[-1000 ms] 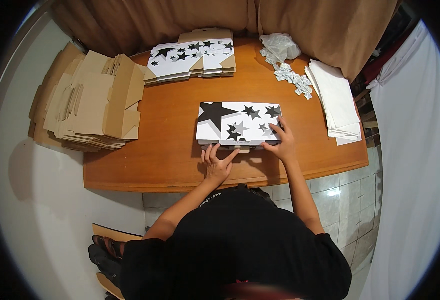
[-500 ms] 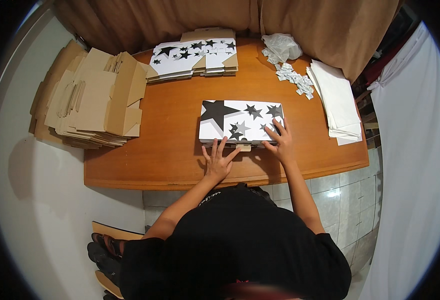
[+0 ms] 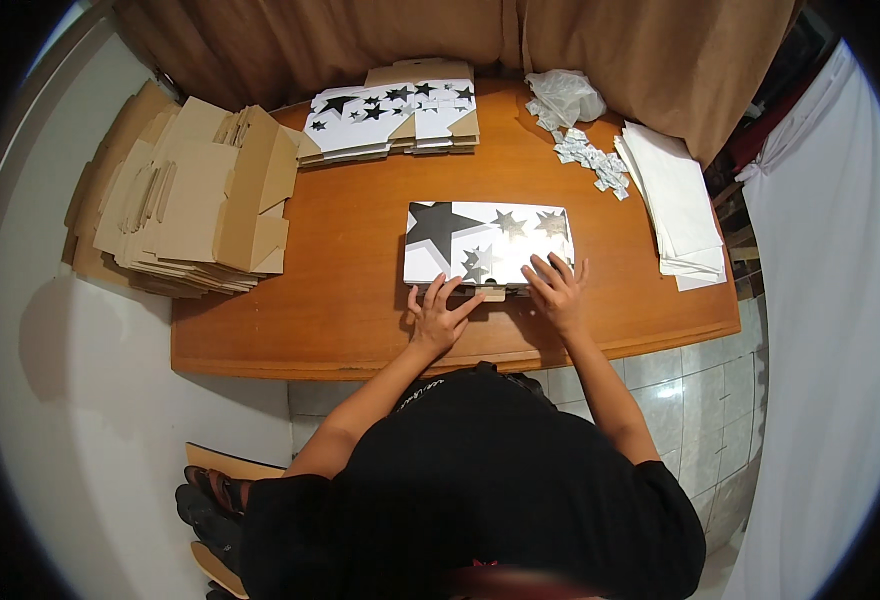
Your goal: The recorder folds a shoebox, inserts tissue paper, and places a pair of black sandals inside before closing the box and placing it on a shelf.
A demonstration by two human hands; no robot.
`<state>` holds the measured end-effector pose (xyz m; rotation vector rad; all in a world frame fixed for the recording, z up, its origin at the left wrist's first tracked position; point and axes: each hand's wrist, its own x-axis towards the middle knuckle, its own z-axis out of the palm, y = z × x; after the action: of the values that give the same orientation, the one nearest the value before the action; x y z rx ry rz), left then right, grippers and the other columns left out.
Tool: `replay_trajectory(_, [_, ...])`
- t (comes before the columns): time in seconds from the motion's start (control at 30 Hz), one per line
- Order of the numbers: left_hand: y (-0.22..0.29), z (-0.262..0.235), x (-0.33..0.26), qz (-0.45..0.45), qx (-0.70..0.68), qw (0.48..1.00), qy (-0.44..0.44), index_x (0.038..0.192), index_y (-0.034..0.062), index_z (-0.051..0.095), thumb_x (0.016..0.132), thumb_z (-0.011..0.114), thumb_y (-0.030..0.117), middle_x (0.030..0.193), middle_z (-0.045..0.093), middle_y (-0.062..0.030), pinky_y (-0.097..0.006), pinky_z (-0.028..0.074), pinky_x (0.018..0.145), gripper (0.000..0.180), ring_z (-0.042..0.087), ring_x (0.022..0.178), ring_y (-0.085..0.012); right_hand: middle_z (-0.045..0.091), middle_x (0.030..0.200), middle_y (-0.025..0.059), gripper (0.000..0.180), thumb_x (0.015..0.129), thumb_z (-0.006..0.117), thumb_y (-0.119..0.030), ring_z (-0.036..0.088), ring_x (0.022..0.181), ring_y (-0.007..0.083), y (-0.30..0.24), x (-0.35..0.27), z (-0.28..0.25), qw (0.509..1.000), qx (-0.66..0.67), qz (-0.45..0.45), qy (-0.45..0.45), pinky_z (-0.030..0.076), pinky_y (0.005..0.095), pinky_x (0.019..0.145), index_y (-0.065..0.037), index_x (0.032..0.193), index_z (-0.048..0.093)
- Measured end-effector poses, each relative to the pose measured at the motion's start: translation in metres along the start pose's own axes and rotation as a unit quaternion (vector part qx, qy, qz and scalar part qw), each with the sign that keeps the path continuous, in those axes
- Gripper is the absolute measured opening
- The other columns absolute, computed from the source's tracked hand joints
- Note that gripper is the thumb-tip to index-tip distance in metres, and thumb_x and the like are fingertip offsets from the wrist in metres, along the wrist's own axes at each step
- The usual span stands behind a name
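Note:
A white cardboard box (image 3: 490,240) printed with black and grey stars lies in front of me, its lid down. From its near side a small brown cardboard tab (image 3: 493,294) sticks out. My left hand (image 3: 440,315) rests at the box's near left edge, fingers spread, with one finger reaching toward the tab. At the near right corner, my right hand (image 3: 560,292) has its fingers apart and touches the lid's edge. Neither hand grasps anything.
Flattened brown cardboard boxes (image 3: 185,195) are piled at the left. Folded star-printed cardboard (image 3: 390,115) lies at the back. Small white packets (image 3: 592,160) and a clear plastic bag (image 3: 567,97) are at the back right, beside white paper sheets (image 3: 670,205) on the wooden table (image 3: 350,260).
My right hand has drawn back from the lid's right side toward its near corner. Glare now shows on the lid. My left hand has barely moved.

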<state>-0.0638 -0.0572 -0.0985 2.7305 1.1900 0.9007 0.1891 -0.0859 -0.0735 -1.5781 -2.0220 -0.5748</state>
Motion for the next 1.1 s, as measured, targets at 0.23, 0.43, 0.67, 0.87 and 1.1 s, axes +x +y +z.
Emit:
replay_trajectory(0.23, [0.002, -0.003, 0.017, 0.01, -0.041, 0.998, 0.057, 0.111, 0.0278, 0.06, 0.069, 0.069, 0.02, 0.123, 0.047, 0.0006, -0.055, 0.005, 0.098, 0.043, 0.036, 0.123, -0.0214, 0.058, 0.102, 0.001, 0.034, 0.06, 0.074, -0.02, 0.056, 0.103, 0.0188, -0.042, 0.015, 0.002, 0.984, 0.173, -0.001, 0.043, 0.016, 0.0572, 0.101, -0.02, 0.092, 0.062])
replay_trajectory(0.43, [0.001, -0.007, 0.037, -0.017, -0.084, 0.994, 0.066, 0.109, 0.0186, 0.06, 0.074, 0.066, 0.02, 0.119, 0.055, 0.0031, -0.056, 0.0, 0.099, 0.036, 0.045, 0.119, -0.0185, 0.06, 0.092, -0.0006, 0.018, 0.064, 0.07, -0.016, 0.059, 0.097, 0.0166, -0.051, 0.023, 0.013, 0.986, 0.146, -0.014, 0.084, 0.017, 0.0551, 0.103, -0.019, 0.081, 0.064])
replay_trajectory(0.67, [0.003, -0.009, 0.038, -0.031, -0.096, 0.993, 0.066, 0.105, 0.0178, 0.062, 0.075, 0.065, 0.02, 0.119, 0.055, 0.0033, -0.055, 0.0, 0.099, 0.03, 0.046, 0.118, -0.0178, 0.06, 0.087, -0.0018, 0.015, 0.068, 0.07, -0.017, 0.061, 0.094, 0.0162, -0.051, 0.027, 0.007, 0.985, 0.147, -0.016, 0.089, 0.017, 0.0532, 0.103, -0.019, 0.081, 0.064])
replay_trajectory(0.87, [0.003, -0.009, 0.038, -0.037, -0.09, 0.994, 0.058, 0.104, 0.0192, 0.062, 0.076, 0.065, 0.022, 0.121, 0.054, 0.0053, -0.056, 0.001, 0.1, 0.029, 0.044, 0.119, -0.0158, 0.06, 0.085, -0.0033, 0.016, 0.067, 0.072, -0.018, 0.061, 0.093, 0.0156, -0.052, 0.026, 0.006, 0.985, 0.145, -0.016, 0.087, 0.017, 0.0534, 0.103, -0.019, 0.08, 0.064])
replay_trajectory(1.1, [0.004, -0.008, 0.038, -0.038, -0.099, 0.992, 0.067, 0.1, 0.0202, 0.063, 0.076, 0.065, 0.022, 0.119, 0.055, 0.005, -0.057, 0.002, 0.099, 0.024, 0.045, 0.118, -0.0165, 0.059, 0.085, -0.0029, 0.015, 0.067, 0.071, -0.018, 0.061, 0.092, 0.0143, -0.051, 0.026, 0.009, 0.986, 0.142, -0.012, 0.09, 0.017, 0.054, 0.103, -0.02, 0.08, 0.064])
